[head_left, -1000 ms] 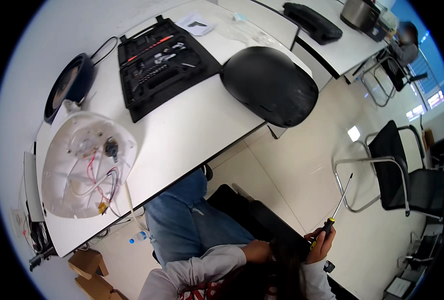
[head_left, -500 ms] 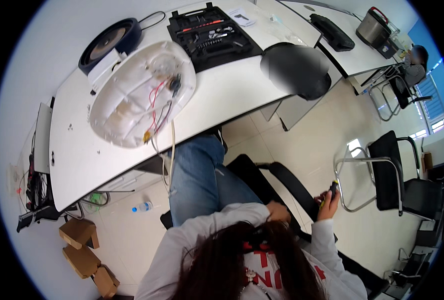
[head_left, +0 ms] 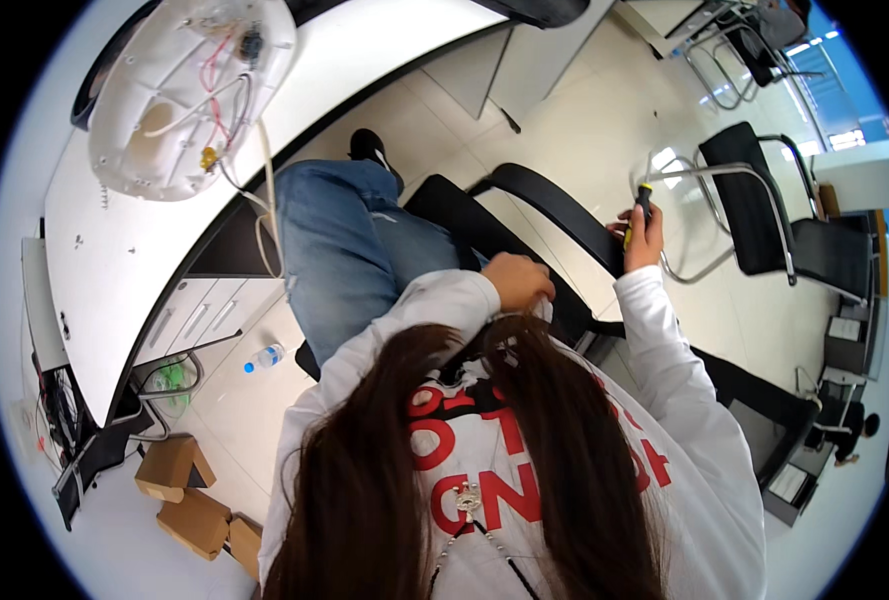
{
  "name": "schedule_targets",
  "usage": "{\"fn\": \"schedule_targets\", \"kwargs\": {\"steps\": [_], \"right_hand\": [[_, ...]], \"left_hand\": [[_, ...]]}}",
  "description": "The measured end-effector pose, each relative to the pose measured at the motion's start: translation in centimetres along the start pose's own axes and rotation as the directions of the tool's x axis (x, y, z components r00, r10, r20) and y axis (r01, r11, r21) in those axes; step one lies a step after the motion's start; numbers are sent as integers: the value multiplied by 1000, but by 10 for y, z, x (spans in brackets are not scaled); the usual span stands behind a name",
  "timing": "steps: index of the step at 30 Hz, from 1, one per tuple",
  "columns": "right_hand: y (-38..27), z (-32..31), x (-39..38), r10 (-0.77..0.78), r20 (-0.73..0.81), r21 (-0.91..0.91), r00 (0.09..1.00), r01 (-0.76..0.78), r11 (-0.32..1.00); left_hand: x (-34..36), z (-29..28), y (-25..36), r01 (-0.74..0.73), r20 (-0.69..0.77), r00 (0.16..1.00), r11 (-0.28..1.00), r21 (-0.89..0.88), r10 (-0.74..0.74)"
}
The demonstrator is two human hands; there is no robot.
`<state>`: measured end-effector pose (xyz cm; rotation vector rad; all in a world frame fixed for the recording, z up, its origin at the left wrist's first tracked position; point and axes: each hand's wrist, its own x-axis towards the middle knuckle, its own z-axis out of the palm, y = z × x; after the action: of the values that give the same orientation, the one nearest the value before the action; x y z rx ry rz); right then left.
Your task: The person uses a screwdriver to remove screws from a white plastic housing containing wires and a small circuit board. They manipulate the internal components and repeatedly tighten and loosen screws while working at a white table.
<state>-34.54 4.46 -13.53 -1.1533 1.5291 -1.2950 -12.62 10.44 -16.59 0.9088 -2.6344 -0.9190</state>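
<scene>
Right of the lap, out over the tiled floor: right hand (head_left: pixel 647 240) raised, fingers wrapped round the black-and-yellow handle of a screwdriver (head_left: pixel 643 200); its shaft is hard to make out. Armrest (head_left: pixel 554 205) of the black seat just beside. Left hand (head_left: pixel 519 282) at the waist, fingers curled in front of the sweatshirt (head_left: pixel 594 500); cannot tell whether it grips anything. Upper left, well apart from both hands, white shell (head_left: pixel 129 110) on the table (head_left: pixel 104 290), hollow side showing, red wires (head_left: pixel 209 75) inside. Pale cable (head_left: pixel 268 205) hangs past the table edge. Bottle (head_left: pixel 266 358) on its side, on the floor.
</scene>
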Motion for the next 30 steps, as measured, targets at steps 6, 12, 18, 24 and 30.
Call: {"fn": "schedule_targets", "kwargs": {"steps": [6, 12, 18, 24, 30], "right_hand": [[-11, 8, -4, 47, -25, -15, 999, -47, 999], [-10, 7, -4, 20, -48, -49, 999, -23, 999], [-4, 7, 0, 9, -36, -53, 999, -11, 999], [1, 3, 4, 21, -36, -45, 999, -23, 999], [-3, 7, 6, 42, -32, -10, 999, -42, 999]], "left_hand": [[-10, 2, 20, -120, -53, 987, 927, 355, 149], [-78, -18, 57, -170, -275, 941, 978, 124, 198], [-114, -24, 72, 105, -86, 975, 773, -625, -203], [-159, -31, 54, 111, -193, 937, 773, -624, -290], [-223, -49, 62, 301, -55, 869, 614, -730, -492]]}}
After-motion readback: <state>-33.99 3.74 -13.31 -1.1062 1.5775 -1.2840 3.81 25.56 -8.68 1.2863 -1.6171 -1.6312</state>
